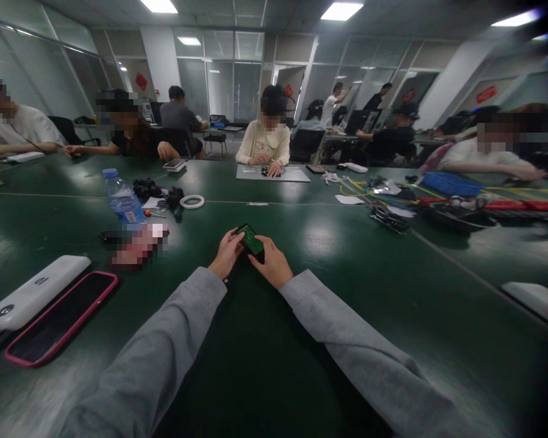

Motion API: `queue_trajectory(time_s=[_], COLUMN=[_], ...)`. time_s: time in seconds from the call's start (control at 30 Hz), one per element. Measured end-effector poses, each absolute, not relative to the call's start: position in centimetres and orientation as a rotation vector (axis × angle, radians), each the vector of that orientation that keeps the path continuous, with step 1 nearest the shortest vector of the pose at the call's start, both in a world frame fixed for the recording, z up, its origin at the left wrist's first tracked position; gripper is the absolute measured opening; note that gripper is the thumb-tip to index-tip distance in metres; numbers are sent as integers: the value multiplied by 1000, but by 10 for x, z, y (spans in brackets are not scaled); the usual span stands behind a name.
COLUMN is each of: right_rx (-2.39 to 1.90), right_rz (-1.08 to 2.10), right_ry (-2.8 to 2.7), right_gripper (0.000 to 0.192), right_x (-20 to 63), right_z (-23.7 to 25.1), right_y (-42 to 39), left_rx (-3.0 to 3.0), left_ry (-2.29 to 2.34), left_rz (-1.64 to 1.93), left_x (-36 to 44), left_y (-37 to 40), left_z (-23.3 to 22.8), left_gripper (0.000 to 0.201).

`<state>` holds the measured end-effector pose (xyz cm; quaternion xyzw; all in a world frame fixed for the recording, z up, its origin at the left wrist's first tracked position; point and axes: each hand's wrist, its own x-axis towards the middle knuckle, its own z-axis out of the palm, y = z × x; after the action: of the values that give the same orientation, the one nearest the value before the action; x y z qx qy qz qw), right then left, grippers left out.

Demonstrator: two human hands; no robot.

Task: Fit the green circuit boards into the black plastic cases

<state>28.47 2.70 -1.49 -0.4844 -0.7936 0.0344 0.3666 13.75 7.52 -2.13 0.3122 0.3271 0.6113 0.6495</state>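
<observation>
A small green circuit board (251, 239) is held between both of my hands above the dark green table (329, 286). My left hand (227, 254) pinches its left edge with thumb and fingers. My right hand (271, 261) grips its right and lower side, and a dark part beneath the board is partly hidden by these fingers. Both of my arms wear grey sleeves and reach forward from the bottom of the view.
At left lie a pink-cased phone (59, 319), a white power bank (34, 291), a water bottle (122, 199), a white tape ring (192, 201) and black parts. Cables, tools and a blue tray (452, 184) crowd the right. Several other people sit along the far side.
</observation>
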Motion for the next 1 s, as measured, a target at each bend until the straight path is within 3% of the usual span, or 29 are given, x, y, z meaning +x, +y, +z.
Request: queue_trajectory(time_s=[0.33, 0.5, 0.73, 0.9, 1.0], right_rx=[-1179, -1179, -1060, -1060, -1096], right_rz=[174, 463, 910, 760, 637], right_ry=[-1963, -1821, -1635, -1835, -1879], right_gripper=[61, 71, 67, 84, 74], right_x=[284, 286, 294, 293, 291], right_z=[-15, -20, -31, -25, -20], right_y=[27, 34, 51, 43, 38], left_rx=[707, 701, 667, 646, 640], left_ry=[684, 681, 658, 638, 657], left_rz=[1380, 1367, 1340, 1348, 1327], left_x=[136, 134, 133, 133, 133], left_y=[73, 70, 73, 76, 75], left_z=[-16, -13, -15, -17, -17], left_gripper=[37, 39, 37, 34, 30])
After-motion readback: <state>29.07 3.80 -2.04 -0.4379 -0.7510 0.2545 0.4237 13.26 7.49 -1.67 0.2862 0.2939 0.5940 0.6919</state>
